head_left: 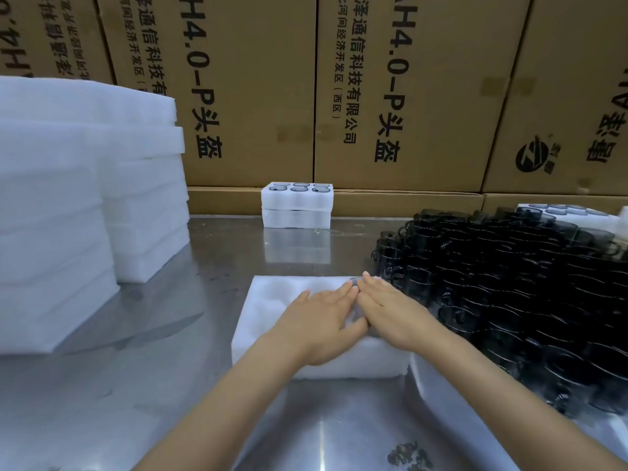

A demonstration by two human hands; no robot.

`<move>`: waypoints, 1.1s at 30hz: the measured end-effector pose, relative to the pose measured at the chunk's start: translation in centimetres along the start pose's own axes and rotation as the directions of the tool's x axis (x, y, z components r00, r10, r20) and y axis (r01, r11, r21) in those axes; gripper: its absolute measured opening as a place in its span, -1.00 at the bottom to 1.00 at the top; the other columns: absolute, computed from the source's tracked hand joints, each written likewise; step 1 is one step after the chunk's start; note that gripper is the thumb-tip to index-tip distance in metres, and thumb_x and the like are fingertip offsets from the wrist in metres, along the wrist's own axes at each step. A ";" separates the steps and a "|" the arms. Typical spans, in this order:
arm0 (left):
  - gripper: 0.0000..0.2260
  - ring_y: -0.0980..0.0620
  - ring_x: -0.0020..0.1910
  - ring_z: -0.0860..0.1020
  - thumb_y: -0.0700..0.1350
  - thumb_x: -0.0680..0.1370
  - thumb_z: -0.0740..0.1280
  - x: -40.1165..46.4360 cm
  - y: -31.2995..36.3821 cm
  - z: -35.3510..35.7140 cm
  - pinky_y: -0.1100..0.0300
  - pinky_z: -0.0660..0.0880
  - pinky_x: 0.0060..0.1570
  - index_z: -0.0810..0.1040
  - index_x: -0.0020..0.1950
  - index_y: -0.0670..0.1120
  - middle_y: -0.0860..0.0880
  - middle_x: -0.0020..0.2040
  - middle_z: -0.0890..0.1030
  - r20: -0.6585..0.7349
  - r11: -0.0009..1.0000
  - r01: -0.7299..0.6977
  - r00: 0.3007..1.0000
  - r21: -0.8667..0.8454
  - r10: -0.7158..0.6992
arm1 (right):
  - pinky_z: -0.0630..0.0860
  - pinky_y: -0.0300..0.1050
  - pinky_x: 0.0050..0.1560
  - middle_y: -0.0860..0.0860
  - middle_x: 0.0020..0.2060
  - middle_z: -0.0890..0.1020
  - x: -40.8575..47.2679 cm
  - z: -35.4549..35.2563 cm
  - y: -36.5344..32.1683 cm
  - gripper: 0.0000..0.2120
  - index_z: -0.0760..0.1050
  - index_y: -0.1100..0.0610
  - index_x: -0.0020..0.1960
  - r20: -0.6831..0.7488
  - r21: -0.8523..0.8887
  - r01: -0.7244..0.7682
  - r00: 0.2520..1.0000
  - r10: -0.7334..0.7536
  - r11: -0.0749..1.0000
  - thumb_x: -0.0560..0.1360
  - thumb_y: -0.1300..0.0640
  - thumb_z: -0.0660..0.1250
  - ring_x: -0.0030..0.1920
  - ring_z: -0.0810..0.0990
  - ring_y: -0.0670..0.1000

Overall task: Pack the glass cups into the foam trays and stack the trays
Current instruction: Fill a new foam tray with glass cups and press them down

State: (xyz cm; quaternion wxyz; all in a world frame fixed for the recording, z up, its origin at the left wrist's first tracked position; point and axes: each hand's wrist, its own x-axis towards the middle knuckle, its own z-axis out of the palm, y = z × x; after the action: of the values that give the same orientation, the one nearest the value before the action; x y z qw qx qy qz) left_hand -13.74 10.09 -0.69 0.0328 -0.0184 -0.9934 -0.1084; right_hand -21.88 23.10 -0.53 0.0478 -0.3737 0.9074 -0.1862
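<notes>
A white foam tray (268, 304) lies on the steel table in front of me. My left hand (319, 317) and my right hand (390, 311) lie flat on its right half, fingers straight and side by side, pressing down. A dark cup rim (355, 278) shows just beyond my fingertips; what lies under the hands is hidden. The tray's left pockets look empty. A large heap of dark glass cups (516, 277) with handles lies on the right of the table. At the back stand two stacked filled trays (296, 205).
Tall stacks of white foam trays (68, 198) fill the left side. Cardboard boxes (407, 96) form a wall behind the table. Another filled foam tray (571, 212) sits behind the cup heap at the far right. Steel table surface (170, 385) shows near me.
</notes>
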 end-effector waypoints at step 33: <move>-0.53 0.24 0.36 0.28 -0.23 0.63 0.18 -1.3 -4.8 -6.8 0.24 0.28 0.30 0.21 0.46 0.17 0.15 0.39 0.33 -0.395 0.689 -0.197 0.908 -0.697 -0.140 | 0.44 -0.14 -0.11 -0.20 -0.19 0.61 1.2 -6.1 -3.5 -0.89 0.59 -0.06 -0.05 -0.272 -0.091 0.291 0.913 -0.305 0.952 0.51 0.13 0.33 -0.11 0.54 -0.08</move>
State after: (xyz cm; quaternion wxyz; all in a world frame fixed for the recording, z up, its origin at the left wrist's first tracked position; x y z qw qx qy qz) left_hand -12.19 3.90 4.83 0.2362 -0.0222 -0.8379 -0.4916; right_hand -21.79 21.82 6.52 -0.1206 -0.4779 0.8417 -0.2206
